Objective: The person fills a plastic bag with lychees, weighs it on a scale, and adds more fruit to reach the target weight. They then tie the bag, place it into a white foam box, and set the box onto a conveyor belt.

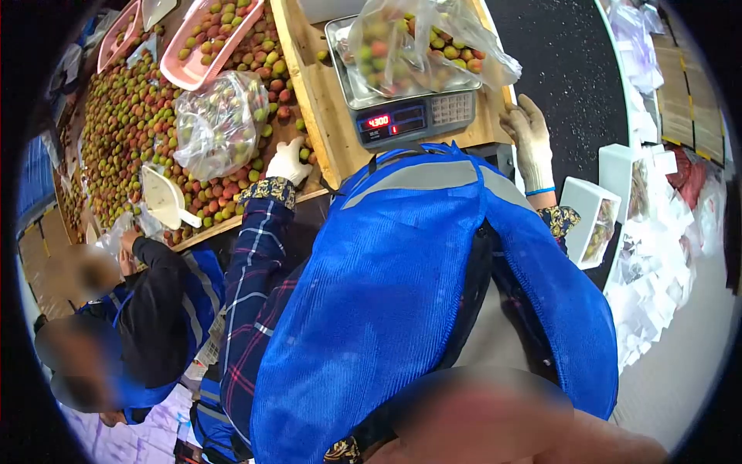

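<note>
My left hand (288,161), in a white glove, is down at the edge of the lychee pile, its fingers curled around a lychee (304,154). My right hand (532,139), also gloved, is beside the digital scale (414,117), fingers apart and nothing in them. A clear plastic bag of lychees (417,50) lies open on the scale's metal pan. The red display reads 4.300. Left of the scale, a second clear bag with lychees (220,124) rests on the heap of loose lychees (127,116).
Pink trays (202,76) and a white scoop (164,199) lie on the heap. A wooden divider (305,100) separates heap and scale. To the right run a black belt (560,54) and white foam boxes (587,220). A co-worker (166,301) works at the left.
</note>
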The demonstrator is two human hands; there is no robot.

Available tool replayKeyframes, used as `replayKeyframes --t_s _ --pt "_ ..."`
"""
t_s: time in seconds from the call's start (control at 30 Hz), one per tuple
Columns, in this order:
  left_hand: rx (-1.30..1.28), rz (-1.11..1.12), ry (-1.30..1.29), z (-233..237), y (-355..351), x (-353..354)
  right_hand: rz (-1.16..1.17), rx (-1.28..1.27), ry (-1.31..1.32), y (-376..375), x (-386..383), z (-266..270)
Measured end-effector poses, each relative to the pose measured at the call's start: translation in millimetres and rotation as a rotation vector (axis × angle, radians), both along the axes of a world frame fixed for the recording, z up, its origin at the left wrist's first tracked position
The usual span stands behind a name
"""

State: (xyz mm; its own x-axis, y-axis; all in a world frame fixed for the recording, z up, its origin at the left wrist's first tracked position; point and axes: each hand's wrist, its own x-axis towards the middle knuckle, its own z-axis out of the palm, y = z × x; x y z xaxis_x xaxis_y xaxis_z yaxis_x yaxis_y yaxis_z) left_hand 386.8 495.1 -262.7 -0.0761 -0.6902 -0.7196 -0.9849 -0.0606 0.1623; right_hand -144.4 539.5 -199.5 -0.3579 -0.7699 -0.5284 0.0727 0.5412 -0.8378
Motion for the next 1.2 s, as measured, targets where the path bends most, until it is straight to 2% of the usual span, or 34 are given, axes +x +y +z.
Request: replayKeyframes --t_s 0.13,0.2,0.23,0.3,0.33,0.37,0.4,0.43,0.5,0.67,0.73,0.77,0.83,0.87,0.9,0.93,1.0,1.03,1.07,1.1,1.13,1.17,1.2 --pt "-0.086 0.033 0.075 -29.0 -3.3 5.6 -0.012 0.05 -0.015 2.2 3.5 -5.8" --pt "0.091 0.387 0.41 -44.5 -8.1 11.3 -0.024 0.045 -0.032 7.0 5.6 -11.0" --pt "0.044 0.322 0.384 -56.5 -8.9 15.2 -0.04 0.027 -0.041 5.6 7.7 -11.1" --pt "0.027 0.331 0.438 -72.0 -4.1 22.1 -0.062 0.017 -0.044 0.3 11.6 -9.2" --pt "0.015 0.342 0.484 -63.5 -5.9 15.6 -0.07 0.011 -0.036 -0.7 11.6 -9.9" --pt "0.084 0.476 0.582 -53.4 -4.1 9.5 -0.054 0.005 -0.042 0.1 10.8 -13.0" --pt "0.005 0.528 0.608 -78.3 8.7 19.5 -0.04 -0.001 -0.048 1.6 9.4 -15.6" --pt "-0.033 0.541 0.596 -79.2 14.8 17.5 -0.03 -0.005 -0.06 5.7 6.1 -17.6" --pt "-0.128 0.479 0.494 -63.7 15.0 5.6 -0.016 0.011 -0.044 1.5 7.2 -9.4" --pt "-0.315 0.489 0.586 -110.5 30.0 15.6 -0.012 -0.034 0.004 0.7 10.3 -3.7" --pt "-0.319 0.287 0.39 -109.2 26.8 20.1 -0.041 -0.043 0.059 -7.7 11.6 5.3" --pt "-0.354 0.286 0.438 -112.7 25.8 21.9 -0.037 -0.099 0.097 -11.9 9.8 4.8" --pt "-0.363 0.447 0.548 -100.3 21.8 16.6 -0.055 -0.167 0.142 -18.2 11.5 14.1" --pt "-0.366 0.563 0.618 -83.3 20.5 8.6 0.009 -0.206 0.273 -24.5 14.7 27.4" --pt "-0.389 0.544 0.527 -62.6 18.4 6.0 0.069 -0.228 0.402 -29.7 19.1 47.0" --pt "-0.452 0.527 0.526 -57.4 13.1 5.6 0.044 -0.241 0.406 -37.6 21.8 67.5" --pt "-0.427 0.607 0.565 7.7 -1.6 -26.1 0.356 -0.42 0.619 -56.2 28.0 110.1" --pt "-0.384 0.689 0.605 -0.4 -10.3 -16.7 0.335 -0.426 0.618 -63.1 30.5 113.1" --pt "-0.482 0.629 0.622 18.5 -23.0 -30.4 0.319 -0.33 0.45 -73.4 28.9 113.0" --pt "-0.472 0.687 0.74 38.6 -28.1 -45.4 0.303 -0.238 0.281 -84.0 21.3 109.6" --pt "-0.451 0.742 0.86 95.1 -34.5 -87.3 0.192 -0.137 0.246 -94.2 7.6 60.8" --pt "-0.354 0.737 0.981 118.6 -46.1 -108.0 0.135 -0.181 0.175 -102.2 1.4 60.9" --pt "-0.299 0.668 0.997 148.9 -55.2 -134.5 0.082 -0.224 0.104 -108.2 -0.7 66.1"
